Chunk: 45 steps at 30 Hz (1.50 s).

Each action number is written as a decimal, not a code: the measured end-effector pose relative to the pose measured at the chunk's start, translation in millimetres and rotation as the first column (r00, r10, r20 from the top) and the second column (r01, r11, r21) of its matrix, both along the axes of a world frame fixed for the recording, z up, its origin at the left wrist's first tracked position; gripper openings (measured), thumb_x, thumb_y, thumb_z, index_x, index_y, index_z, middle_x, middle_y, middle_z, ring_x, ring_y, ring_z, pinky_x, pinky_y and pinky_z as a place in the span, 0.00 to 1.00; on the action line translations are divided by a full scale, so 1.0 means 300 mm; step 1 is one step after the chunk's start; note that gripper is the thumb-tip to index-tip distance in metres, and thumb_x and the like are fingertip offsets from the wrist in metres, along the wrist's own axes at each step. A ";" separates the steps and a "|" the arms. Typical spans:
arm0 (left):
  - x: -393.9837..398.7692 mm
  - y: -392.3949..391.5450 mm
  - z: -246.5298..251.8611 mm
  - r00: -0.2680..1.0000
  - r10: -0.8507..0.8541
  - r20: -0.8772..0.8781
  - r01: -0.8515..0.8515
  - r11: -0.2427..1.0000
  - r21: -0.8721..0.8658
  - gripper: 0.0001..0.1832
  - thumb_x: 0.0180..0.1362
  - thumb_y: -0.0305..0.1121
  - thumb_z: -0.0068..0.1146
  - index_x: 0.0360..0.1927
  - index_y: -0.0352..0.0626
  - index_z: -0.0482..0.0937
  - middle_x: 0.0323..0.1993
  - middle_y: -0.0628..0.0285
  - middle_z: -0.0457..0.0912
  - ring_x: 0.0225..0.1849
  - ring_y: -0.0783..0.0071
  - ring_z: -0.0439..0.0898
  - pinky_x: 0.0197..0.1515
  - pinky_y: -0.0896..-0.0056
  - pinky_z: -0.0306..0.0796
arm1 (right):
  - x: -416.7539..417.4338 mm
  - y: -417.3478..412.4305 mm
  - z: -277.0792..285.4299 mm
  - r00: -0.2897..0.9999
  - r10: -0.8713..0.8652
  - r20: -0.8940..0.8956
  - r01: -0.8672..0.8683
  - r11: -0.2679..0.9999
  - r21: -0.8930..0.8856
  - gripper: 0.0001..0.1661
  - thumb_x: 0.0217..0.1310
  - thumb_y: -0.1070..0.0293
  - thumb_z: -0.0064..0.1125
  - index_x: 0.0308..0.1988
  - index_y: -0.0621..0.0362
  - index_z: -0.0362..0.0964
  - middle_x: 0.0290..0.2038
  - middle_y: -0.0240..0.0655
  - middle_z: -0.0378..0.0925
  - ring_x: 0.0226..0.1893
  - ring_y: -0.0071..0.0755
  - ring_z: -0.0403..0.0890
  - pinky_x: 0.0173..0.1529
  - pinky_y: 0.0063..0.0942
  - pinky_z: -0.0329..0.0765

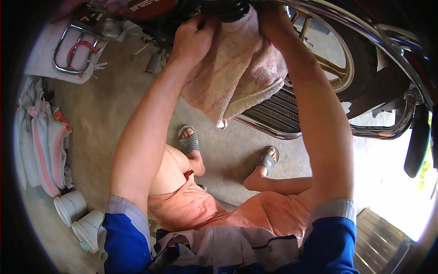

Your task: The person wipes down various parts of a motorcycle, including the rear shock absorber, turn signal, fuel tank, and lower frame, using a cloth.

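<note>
A worn pinkish terry towel [222, 72] hangs from a black ribbed part [231, 11] of a red motorcycle [150, 7], at the top of the head view. It is wrapped against the underside of that part, its lower corner dangling above the floor. My left hand [195, 38] has curled fingers gripping the towel's left edge close under the ribs. On the other side, my right hand [275, 22] presses at the towel's upper right. Its fingertips are lost in shadow behind the cloth, so their grip is hidden.
Right of the towel are a black slatted grille [273, 111] inside a chrome bar and a gold spoked wheel [337, 73]. A chrome rack [77, 49] lies on a white sheet at left. Sacks [44, 147] and white buckets [70, 207] stand below it. My sandalled feet [189, 140] are on concrete.
</note>
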<state>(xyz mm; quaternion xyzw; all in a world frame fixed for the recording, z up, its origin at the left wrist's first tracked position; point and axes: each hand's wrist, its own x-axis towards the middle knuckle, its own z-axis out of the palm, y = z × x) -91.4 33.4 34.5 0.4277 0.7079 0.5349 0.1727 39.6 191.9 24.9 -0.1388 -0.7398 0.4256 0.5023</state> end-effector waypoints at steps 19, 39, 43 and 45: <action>0.241 -0.226 0.134 0.730 -0.669 -0.139 0.585 0.718 -0.378 0.11 0.62 0.37 0.62 0.33 0.38 0.82 0.23 0.61 0.82 0.26 0.81 0.76 0.31 0.71 0.71 | 0.283 -0.156 0.020 0.175 -0.513 0.841 0.151 0.857 0.492 0.15 0.63 0.66 0.53 0.44 0.57 0.83 0.40 0.51 0.85 0.42 0.55 0.87 0.48 0.46 0.82; 0.407 -0.412 0.194 0.303 -0.953 0.028 0.834 0.251 -0.492 0.20 0.58 0.36 0.68 0.49 0.36 0.78 0.54 0.54 0.77 0.54 0.65 0.79 0.54 0.67 0.74 | 0.639 -0.872 0.231 0.836 0.539 0.104 -0.504 0.828 -0.245 0.13 0.63 0.64 0.68 0.42 0.59 0.77 0.35 0.36 0.83 0.36 0.38 0.85 0.42 0.34 0.81; 0.431 -0.507 0.113 0.100 -0.972 0.213 0.887 -0.010 -0.462 0.14 0.63 0.32 0.62 0.49 0.36 0.78 0.52 0.55 0.80 0.55 0.69 0.80 0.57 0.71 0.74 | 0.636 -0.841 0.248 0.857 0.496 0.140 -0.433 0.840 -0.326 0.14 0.63 0.64 0.66 0.41 0.62 0.75 0.33 0.41 0.81 0.36 0.47 0.85 0.39 0.37 0.81; 0.433 -0.571 0.057 0.092 -0.955 0.281 0.889 -0.049 -0.456 0.13 0.64 0.30 0.60 0.50 0.36 0.78 0.51 0.56 0.81 0.55 0.69 0.80 0.58 0.71 0.73 | 0.639 -0.832 0.234 0.881 0.398 0.255 -0.312 0.895 -0.320 0.13 0.64 0.64 0.65 0.42 0.62 0.76 0.33 0.43 0.82 0.36 0.48 0.85 0.41 0.38 0.81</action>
